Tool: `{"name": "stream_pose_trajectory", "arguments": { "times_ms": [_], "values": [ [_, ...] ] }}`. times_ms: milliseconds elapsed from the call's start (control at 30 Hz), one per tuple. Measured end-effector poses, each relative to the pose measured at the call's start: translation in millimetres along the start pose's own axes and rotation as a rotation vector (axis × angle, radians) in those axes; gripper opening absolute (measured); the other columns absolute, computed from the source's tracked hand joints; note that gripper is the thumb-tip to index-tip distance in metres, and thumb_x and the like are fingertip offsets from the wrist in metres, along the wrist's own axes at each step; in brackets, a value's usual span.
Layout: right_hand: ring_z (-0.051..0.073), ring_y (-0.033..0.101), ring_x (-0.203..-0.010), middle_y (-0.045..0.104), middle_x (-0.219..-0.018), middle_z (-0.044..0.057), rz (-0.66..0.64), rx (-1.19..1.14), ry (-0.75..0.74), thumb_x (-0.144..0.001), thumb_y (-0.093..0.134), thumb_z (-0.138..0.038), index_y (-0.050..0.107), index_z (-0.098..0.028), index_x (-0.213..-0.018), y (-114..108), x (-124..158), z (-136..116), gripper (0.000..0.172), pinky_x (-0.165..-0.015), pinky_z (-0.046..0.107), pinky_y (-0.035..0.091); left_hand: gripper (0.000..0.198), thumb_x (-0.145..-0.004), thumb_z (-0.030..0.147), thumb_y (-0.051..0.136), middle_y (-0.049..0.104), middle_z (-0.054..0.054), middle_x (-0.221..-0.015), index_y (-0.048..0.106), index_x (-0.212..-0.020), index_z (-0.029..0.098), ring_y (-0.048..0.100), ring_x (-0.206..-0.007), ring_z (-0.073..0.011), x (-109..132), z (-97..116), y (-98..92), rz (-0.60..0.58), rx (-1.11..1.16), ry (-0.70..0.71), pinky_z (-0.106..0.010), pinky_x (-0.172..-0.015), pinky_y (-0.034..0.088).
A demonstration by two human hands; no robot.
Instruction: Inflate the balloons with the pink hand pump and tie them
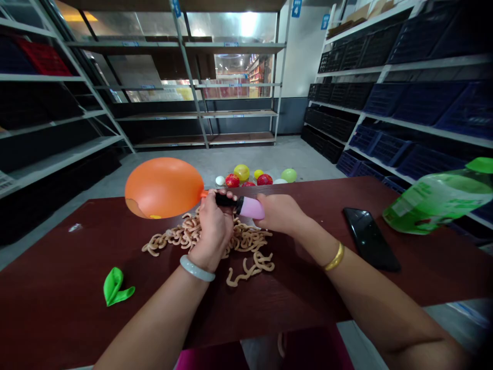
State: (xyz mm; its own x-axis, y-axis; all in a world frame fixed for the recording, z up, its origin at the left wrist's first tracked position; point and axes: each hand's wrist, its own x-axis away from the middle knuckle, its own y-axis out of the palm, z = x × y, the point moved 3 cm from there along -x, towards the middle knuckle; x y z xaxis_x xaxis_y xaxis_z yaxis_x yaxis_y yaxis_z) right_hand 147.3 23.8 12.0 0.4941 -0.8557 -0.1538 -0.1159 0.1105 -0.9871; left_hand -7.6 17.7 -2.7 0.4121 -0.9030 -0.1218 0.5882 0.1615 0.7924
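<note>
An inflated orange balloon point(164, 187) extends to the left from my left hand point(216, 223), its neck over the tip of a small hand pump point(250, 207). My left hand is wrapped round the black front part of the pump and the balloon's neck. At the pump's pink rear end, my right hand point(279, 213) is closed on it. Beneath both hands lies a heap of tan, curved, worm-like pieces point(246, 241) on the dark red table point(300, 293). A limp green balloon point(115, 288) rests at the left.
On the right of the table are a black phone point(370, 239) and a green bottle point(435, 200). Several balloons point(242, 172) lie on the floor beyond the far edge. Shelves with dark crates point(414, 103) line the right side; a metal rack point(239, 114) stands behind.
</note>
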Motion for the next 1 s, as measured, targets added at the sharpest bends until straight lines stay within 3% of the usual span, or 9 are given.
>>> {"name": "stream_pose_trajectory", "arguments": {
  "times_ms": [133, 300, 400, 567, 800, 900, 1000],
  "values": [
    [0.029, 0.07, -0.084, 0.074, -0.096, 0.009, 0.02, -0.047, 0.009, -0.085, 0.057, -0.053, 0.06, -0.022, -0.11, 3.2, -3.5, 3.2, 0.04, -0.068, 0.036, 0.045, 0.017, -0.083, 0.018, 0.065, 0.054, 0.002, -0.07, 0.049, -0.077, 0.019, 0.057, -0.064, -0.0128, -12.6, 18.9, -2.2, 0.002, -0.02, 0.053, -0.027, -0.064, 0.05],
    [0.028, 0.068, -0.086, 0.074, -0.099, 0.008, -0.021, -0.056, 0.006, -0.08, 0.062, -0.047, 0.062, -0.024, -0.11, 6.4, -11.8, 31.7, 0.038, -0.067, 0.036, 0.044, 0.014, -0.08, 0.012, 0.057, 0.052, 0.003, -0.066, 0.047, -0.076, 0.02, 0.055, -0.06, -0.0121, -50.4, 58.4, -25.4, 0.109, -0.03, 0.148, -0.027, -0.062, 0.049],
    [0.028, 0.068, -0.086, 0.074, -0.1, 0.007, -0.017, -0.049, 0.004, -0.077, 0.064, -0.046, 0.063, -0.024, -0.111, 4.2, -13.5, 47.5, 0.04, -0.066, 0.035, 0.043, 0.013, -0.081, 0.01, 0.053, 0.052, 0.003, -0.066, 0.047, -0.075, 0.02, 0.054, -0.059, -0.0117, -61.1, 71.0, -33.1, 0.122, -0.034, 0.202, -0.026, -0.06, 0.048],
    [0.028, 0.068, -0.087, 0.074, -0.1, 0.009, 0.011, 0.003, 0.0, -0.077, 0.064, -0.044, 0.062, -0.022, -0.111, -1.9, -10.0, 49.3, 0.041, -0.067, 0.035, 0.042, 0.015, -0.084, 0.018, 0.059, 0.052, 0.004, -0.068, 0.046, -0.077, 0.021, 0.056, -0.061, -0.011, -49.1, 54.1, -25.2, 0.101, -0.044, 0.205, -0.026, -0.065, 0.049],
    [0.028, 0.07, -0.085, 0.074, -0.097, 0.009, 0.028, -0.006, 0.003, -0.083, 0.059, -0.047, 0.06, -0.02, -0.109, -5.5, -0.4, 10.1, 0.037, -0.067, 0.034, 0.044, 0.017, -0.087, 0.022, 0.066, 0.056, 0.002, -0.075, 0.049, -0.083, 0.02, 0.058, -0.068, -0.0123, -5.0, 6.3, -1.6, -0.015, 0.007, 0.079, -0.028, -0.071, 0.052],
    [0.029, 0.07, -0.089, 0.074, -0.101, 0.011, 0.038, -0.012, 0.007, -0.086, 0.058, -0.049, 0.059, -0.02, -0.114, -5.2, 0.9, 1.9, 0.04, -0.071, 0.035, 0.046, 0.018, -0.088, 0.022, 0.066, 0.057, 0.001, -0.076, 0.049, -0.084, 0.02, 0.059, -0.069, -0.0126, 3.9, 0.5, 2.5, -0.033, 0.014, 0.069, -0.028, -0.071, 0.052],
    [0.03, 0.07, -0.089, 0.075, -0.101, 0.011, 0.032, -0.013, 0.009, -0.088, 0.055, -0.052, 0.06, -0.021, -0.113, -2.2, -2.3, 4.8, 0.04, -0.071, 0.036, 0.047, 0.018, -0.088, 0.02, 0.066, 0.056, 0.001, -0.072, 0.049, -0.083, 0.02, 0.059, -0.066, -0.0133, -4.7, 7.4, -1.2, -0.011, 0.0, 0.07, -0.029, -0.069, 0.052]
  ]
}}
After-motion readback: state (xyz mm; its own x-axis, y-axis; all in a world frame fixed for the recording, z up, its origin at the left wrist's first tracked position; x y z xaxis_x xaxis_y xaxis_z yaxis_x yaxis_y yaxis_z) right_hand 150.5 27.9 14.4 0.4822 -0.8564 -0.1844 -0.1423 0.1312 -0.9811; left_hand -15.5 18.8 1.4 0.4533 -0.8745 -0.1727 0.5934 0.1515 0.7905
